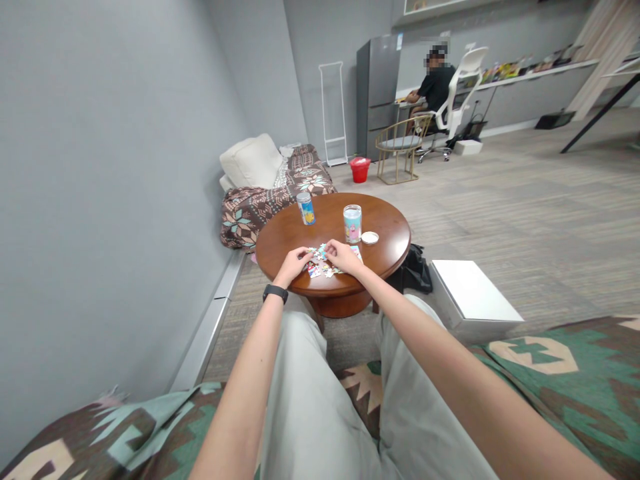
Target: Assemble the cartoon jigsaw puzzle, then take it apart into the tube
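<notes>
Small, brightly coloured jigsaw puzzle pieces [327, 269] lie in a loose group near the close edge of a round brown wooden table [320, 213]. At the left side of the group, my left hand [295, 264] has its thumb and fingers closed together; what is between them is too small to make out. My right hand [344, 257] reaches in from the right, fingertips pinched on a puzzle piece at the far side of the group. A colourful picture card [357, 253] shows partly behind the right hand. Beyond it stands an uncapped clear jar [353, 224], with a round white lid [370, 237] beside it.
A blue-and-yellow can [305, 209] stands farther back on the table. A white box [475, 293] and a black bag [417, 269] are on the floor to the right. A patterned sofa [260, 207] sits behind left; a seated person [435, 87] is in the background.
</notes>
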`<action>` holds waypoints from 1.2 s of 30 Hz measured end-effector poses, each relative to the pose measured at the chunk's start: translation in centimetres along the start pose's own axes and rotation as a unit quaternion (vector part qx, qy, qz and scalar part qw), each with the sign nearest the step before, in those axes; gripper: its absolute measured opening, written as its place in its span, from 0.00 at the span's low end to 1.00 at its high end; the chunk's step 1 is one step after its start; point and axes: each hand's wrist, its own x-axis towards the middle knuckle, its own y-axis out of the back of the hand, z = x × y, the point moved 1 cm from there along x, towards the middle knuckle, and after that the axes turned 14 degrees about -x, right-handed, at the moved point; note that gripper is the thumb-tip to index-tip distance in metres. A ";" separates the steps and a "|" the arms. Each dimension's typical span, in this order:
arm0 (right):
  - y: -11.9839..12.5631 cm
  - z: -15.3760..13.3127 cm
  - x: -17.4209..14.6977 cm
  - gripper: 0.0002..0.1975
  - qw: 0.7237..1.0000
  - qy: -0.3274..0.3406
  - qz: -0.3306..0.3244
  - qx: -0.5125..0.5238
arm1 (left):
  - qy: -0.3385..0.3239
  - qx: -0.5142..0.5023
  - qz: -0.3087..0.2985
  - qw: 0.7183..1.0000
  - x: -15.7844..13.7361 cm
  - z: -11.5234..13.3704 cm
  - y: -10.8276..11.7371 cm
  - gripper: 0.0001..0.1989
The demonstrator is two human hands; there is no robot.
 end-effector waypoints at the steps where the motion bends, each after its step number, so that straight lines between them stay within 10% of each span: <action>1: 0.0 0.0 0.0 0.09 1.000 0.004 -0.002 0.000 | 0.001 -0.002 -0.003 1.000 0.0 -0.1 0.0 0.13; 36: 0.4 -1.2 -0.6 0.06 0.985 0.141 -0.072 -0.073 | -0.007 0.124 0.057 0.991 0.2 -0.3 0.0 0.06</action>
